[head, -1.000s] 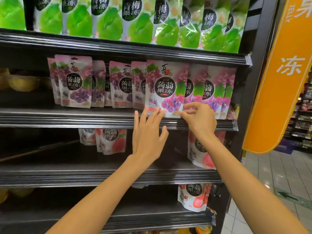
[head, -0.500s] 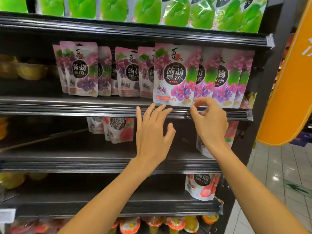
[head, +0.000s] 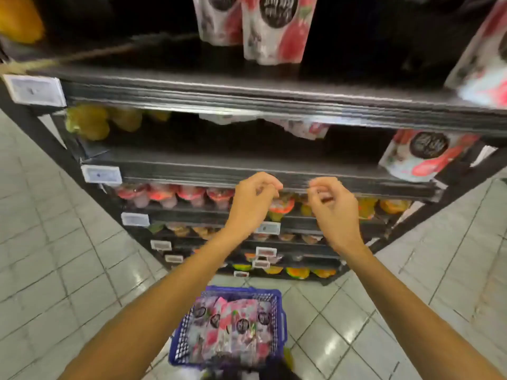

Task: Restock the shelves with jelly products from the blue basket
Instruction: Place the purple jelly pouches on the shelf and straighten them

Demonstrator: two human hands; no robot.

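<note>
The blue basket (head: 277,294) stands on the tiled floor below me, holding several pink and purple jelly pouches (head: 233,325). My left hand (head: 252,204) and my right hand (head: 333,212) hang in mid-air in front of the lower shelves, fingers loosely curled, holding nothing. Red-and-white jelly pouches (head: 274,26) stand on the upper shelf in view, and another pouch (head: 422,156) sits at the right of the shelf below. The picture is blurred by motion.
Black shelf rails (head: 247,94) run across the view with white price tags (head: 34,90). Lower shelves carry rows of jelly cups (head: 175,194). Yellow packs (head: 90,122) lie at the left. Grey floor tiles (head: 55,256) flank the rack.
The view has swung down from the grape pouch shelf to the floor and basket. Both hands left the shelf edge, dropped lower and curled loosely.
</note>
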